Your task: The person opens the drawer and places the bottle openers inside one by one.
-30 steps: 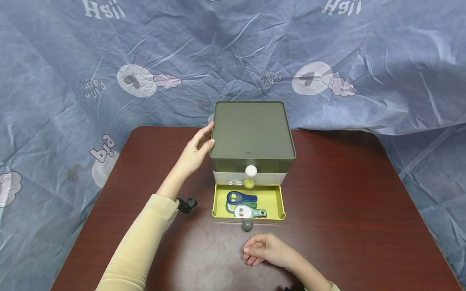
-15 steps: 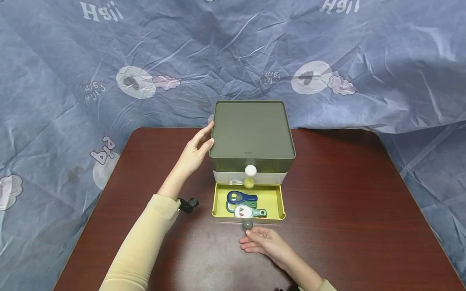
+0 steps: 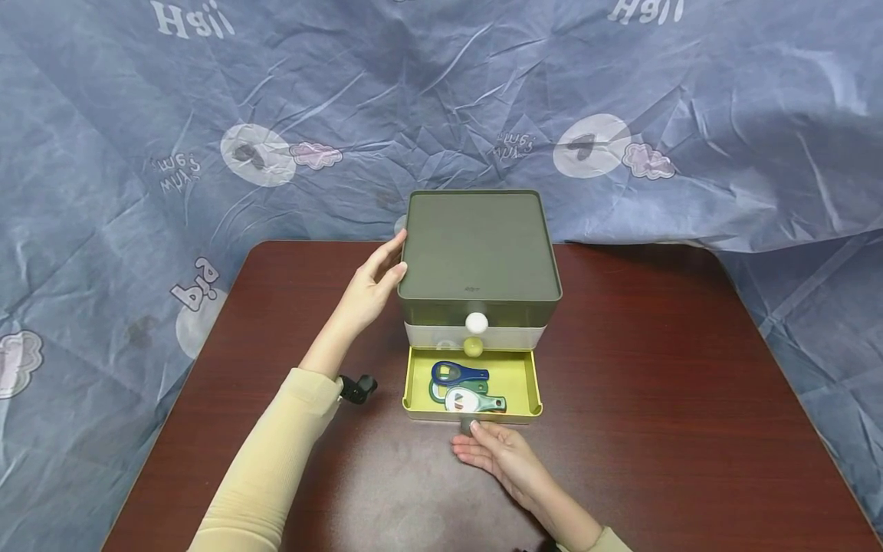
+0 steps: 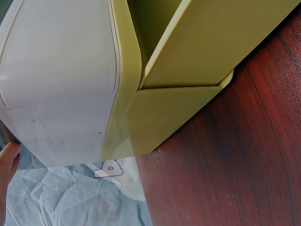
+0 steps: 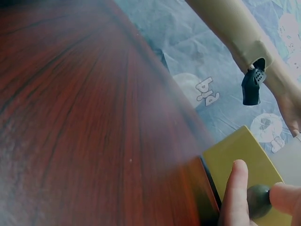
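A stacked drawer unit (image 3: pixel 480 245) has a dark olive top, a pale middle and a yellow-green bottom. Its bottom drawer (image 3: pixel 519 368) is pulled out, with several small round-headed, handled things (image 3: pixel 461 374) in blue, green and white inside; their exact kind is unclear. My left hand (image 3: pixel 366 295) rests against the unit's upper left side, fingers extended. At the drawer's front, my right hand (image 3: pixel 507 460) holds the dark round knob (image 5: pixel 258 201) between thumb and a finger. The other fingers stretch out below it.
White (image 3: pixel 476 323) and yellow-green (image 3: pixel 473 346) knobs stick out above the pulled-out drawer. Everything stands on a dark red wooden table (image 3: pixel 655 383). A blue printed cloth (image 3: pixel 441 100) hangs behind. The left wrist wears a black device (image 3: pixel 357 389).
My right hand has moved up to the drawer's knob and taken hold of it. The drawer and the left hand look unmoved.
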Tool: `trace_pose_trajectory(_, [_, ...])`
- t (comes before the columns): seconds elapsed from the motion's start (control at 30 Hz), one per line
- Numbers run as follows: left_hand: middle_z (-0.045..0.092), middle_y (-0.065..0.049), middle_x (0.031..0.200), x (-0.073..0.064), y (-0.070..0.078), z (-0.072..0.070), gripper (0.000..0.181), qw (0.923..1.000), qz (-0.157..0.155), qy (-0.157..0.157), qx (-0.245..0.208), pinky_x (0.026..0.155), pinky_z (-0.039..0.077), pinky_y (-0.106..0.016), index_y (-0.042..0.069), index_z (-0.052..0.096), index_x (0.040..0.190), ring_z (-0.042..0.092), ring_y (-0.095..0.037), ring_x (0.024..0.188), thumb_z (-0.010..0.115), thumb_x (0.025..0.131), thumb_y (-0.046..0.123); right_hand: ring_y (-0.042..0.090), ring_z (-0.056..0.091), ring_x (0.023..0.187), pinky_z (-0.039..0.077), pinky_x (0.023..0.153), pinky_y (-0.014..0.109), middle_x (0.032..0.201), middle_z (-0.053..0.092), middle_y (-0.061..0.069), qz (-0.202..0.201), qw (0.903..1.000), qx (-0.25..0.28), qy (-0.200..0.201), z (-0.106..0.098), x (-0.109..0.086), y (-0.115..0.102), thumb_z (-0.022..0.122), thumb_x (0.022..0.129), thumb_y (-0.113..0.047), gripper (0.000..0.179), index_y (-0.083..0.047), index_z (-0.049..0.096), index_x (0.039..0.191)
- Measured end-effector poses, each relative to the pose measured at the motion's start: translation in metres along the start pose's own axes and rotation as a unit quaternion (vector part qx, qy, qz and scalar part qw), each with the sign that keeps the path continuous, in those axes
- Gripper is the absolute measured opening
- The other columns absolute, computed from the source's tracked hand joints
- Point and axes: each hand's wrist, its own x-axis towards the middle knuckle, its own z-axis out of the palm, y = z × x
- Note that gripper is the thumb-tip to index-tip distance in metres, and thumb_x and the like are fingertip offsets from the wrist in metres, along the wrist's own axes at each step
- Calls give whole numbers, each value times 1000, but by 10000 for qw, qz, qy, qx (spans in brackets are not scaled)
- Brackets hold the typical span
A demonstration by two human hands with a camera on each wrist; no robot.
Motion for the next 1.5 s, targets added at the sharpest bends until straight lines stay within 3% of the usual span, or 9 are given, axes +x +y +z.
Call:
trace_pose_trajectory(0.3, [33, -8, 160, -1, -1, -1, 53, 10000, 3, 24, 71, 117, 35, -44, 16, 33, 155, 34, -23, 146, 48, 104, 16, 12, 70, 97, 56, 91, 25, 108, 71, 13, -84, 9998, -17, 181, -1, 11, -9, 50, 105, -25, 52, 21, 40, 129])
trace_pose_trajectory(0.6, [33, -6, 160, -1, -4, 1, 53, 10000, -42, 10, 61, 116, 36, -43, 18, 33, 155, 34, -21, 146, 49, 104, 17, 9, 71, 92, 57, 88, 23, 103, 73, 9, -132, 9997, -56, 215, -11, 36, -29, 47, 106, -20, 39, 16, 48, 120])
trace_pose_trajectory(0.97, [34, -6, 159, -2, -1, 0, 53, 10000, -16, 14, 45, 117, 35, -42, 18, 34, 155, 35, -20, 146, 50, 104, 18, 8, 71, 90, 57, 86, 22, 99, 73, 5, -264, 9989, -18, 381, -15, 62, -43, 45, 106, -19, 42, 18, 45, 126])
trace_pose_trajectory(1.5, [33, -7, 160, -2, -2, 1, 53, 10000, 52, 33, 75, 117, 34, -42, 16, 34, 155, 35, -22, 146, 49, 104, 16, 9, 71, 89, 58, 85, 23, 97, 74, 5, -233, 9994, -11, 238, -21, 69, -47, 47, 105, -19, 44, 18, 44, 129])
